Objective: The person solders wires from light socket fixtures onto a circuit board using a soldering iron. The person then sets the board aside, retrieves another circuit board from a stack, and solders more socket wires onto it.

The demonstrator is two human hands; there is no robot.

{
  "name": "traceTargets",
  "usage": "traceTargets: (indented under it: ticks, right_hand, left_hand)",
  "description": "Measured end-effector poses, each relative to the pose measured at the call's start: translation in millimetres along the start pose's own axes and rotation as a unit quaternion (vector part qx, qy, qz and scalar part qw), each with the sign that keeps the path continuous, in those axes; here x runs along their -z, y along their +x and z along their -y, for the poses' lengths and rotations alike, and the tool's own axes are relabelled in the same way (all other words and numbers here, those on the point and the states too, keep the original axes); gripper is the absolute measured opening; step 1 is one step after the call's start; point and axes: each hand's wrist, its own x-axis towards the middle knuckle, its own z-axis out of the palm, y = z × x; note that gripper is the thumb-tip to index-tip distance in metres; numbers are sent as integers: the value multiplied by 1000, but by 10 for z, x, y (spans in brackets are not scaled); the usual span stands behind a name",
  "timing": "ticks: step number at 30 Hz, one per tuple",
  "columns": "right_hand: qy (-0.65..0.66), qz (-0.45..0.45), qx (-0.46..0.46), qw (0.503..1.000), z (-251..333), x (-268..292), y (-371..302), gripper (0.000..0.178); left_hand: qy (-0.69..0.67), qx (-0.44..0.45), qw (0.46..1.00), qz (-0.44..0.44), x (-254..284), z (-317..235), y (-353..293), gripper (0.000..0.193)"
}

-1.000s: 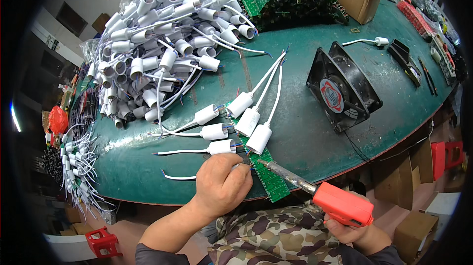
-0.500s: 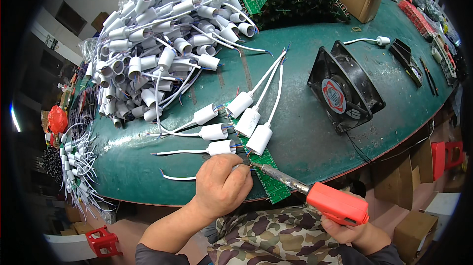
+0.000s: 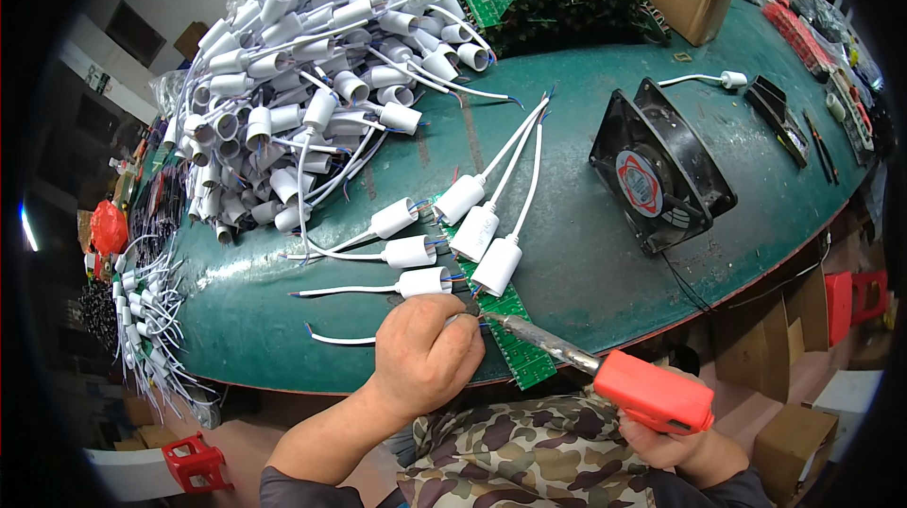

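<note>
Head view: the red-handled soldering iron [image 3: 652, 393] is showing the one clear shift, its tip hanging over the green circuit board [image 3: 524, 357] a second ago and now pointing at the board's left edge, close beside the left fingers, the same spot as half a second back. Contact is too small to confirm. Left hand [image 3: 430, 357] is keeping its place, fingers clenched at the board's edge; cannot tell what they are pinching. A white cord [image 3: 342, 341] is emerging on the fist's far left, its other end hidden. Right hand [image 3: 666, 442] is grasping the iron's handle, fingers wrapped beneath it. Board is lying slantwise on the green surface [image 3: 576, 262], its near end bare of sockets. Three white sockets [image 3: 425, 281] are facing it from the left, wires reaching its edge; three more sockets [image 3: 496, 267] are lying across it, cords running away from the person. None of these is visibly moving. Judgement: the tip's arrival is suggesting that positioning is giving way to heating a joint by the left fingers, with wiring along the board seemingly only partly done.
</note>
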Motion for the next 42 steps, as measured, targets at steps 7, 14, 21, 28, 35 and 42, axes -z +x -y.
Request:
traceTargets:
  ticks: [7, 14, 21, 28, 35, 42]
  right_hand:
    - [63, -26, -83, 994, 19, 36, -160, 16]
    - [-25, 20, -16, 999, -20, 96, -119, 21]
    - [-23, 7, -1, 1000, -56, 79, -140, 20]
    - [-26, -35, 10, 999, -72, 22, -136, 14]
    - [24, -36, 8, 999, -103, 20, -134, 12]
    - [39, -36, 6, 999, -108, -43, -118, 18]
  left_hand:
    - [-2, -2, 1000, -3, -12, -1, 12, 29]
    - [9, -1, 1000, 0, -6, -8, -6, 27]
    - [-3, 4, 1000, 13, 27, -30, 11, 29]
    - [-17, -2, 1000, 22, 50, -26, 6, 28]
    - [1, -16, 1000, 14, 37, -13, 4, 28]
    - [11, -16, 1000, 14, 35, -22, -3, 30]
